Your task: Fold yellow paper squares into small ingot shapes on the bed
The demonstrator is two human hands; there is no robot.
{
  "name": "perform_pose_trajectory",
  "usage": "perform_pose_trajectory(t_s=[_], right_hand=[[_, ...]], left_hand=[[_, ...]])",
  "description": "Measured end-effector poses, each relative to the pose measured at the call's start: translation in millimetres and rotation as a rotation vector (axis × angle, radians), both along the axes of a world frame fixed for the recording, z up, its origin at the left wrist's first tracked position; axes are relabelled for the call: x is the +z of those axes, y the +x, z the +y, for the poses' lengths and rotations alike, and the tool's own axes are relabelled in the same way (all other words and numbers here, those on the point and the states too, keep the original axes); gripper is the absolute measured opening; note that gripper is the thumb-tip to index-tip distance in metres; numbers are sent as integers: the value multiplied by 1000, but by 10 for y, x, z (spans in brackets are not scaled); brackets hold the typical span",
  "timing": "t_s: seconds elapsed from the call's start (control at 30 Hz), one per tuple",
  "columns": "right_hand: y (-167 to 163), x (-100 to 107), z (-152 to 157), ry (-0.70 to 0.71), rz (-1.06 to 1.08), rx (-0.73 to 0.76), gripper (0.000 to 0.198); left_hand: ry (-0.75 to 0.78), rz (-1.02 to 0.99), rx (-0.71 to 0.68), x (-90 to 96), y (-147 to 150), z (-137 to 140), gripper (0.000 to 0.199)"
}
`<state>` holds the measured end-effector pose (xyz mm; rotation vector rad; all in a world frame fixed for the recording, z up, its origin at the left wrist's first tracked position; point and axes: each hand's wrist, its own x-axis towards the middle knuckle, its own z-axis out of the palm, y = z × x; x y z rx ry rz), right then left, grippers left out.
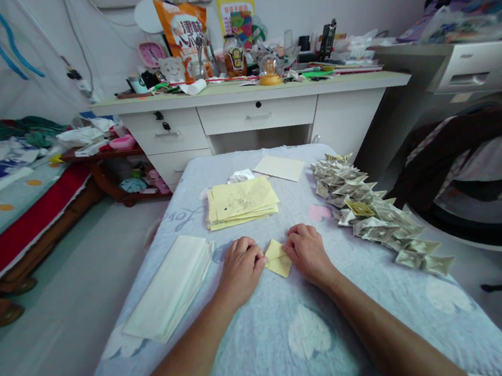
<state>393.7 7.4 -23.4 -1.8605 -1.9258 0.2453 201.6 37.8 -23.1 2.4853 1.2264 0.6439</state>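
Observation:
A small piece of folded yellow paper lies on the cloth-covered table between my hands. My left hand pinches its left corner, fingers curled together. On the opposite side my right hand grips the right edge, with the fingertips partly hidden. Just beyond is a stack of yellow paper sheets, the top one marked with dark writing. To the left of my left hand rests a long bundle of folded pale paper. Rows of folded paper pieces with pointed ends stand along the table's right side.
A cream card and a crumpled white wrapper lie at the table's far end. Beyond stands a white desk crowded with jars and bags. A washing machine is at right, a bed at left.

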Motion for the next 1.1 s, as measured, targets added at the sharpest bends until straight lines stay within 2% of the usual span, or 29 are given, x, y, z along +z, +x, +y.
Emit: perform_pose_trajectory(t_s=[0.27,0.6,0.83,1.1], right_hand=[[-14,0,19,-20,-58,-20,14],[-23,80,-38,-78,-74,-20,20],[-54,95,-48,-67,-87,-35,18],[-60,87,-60,-40,-74,-26,17]], left_hand=[[26,31,55,-29,24,8,12],[-38,41,50,23,12,-7,14],[-41,42,75,61,29,-17,13],[-24,33,88,23,31,0,12]])
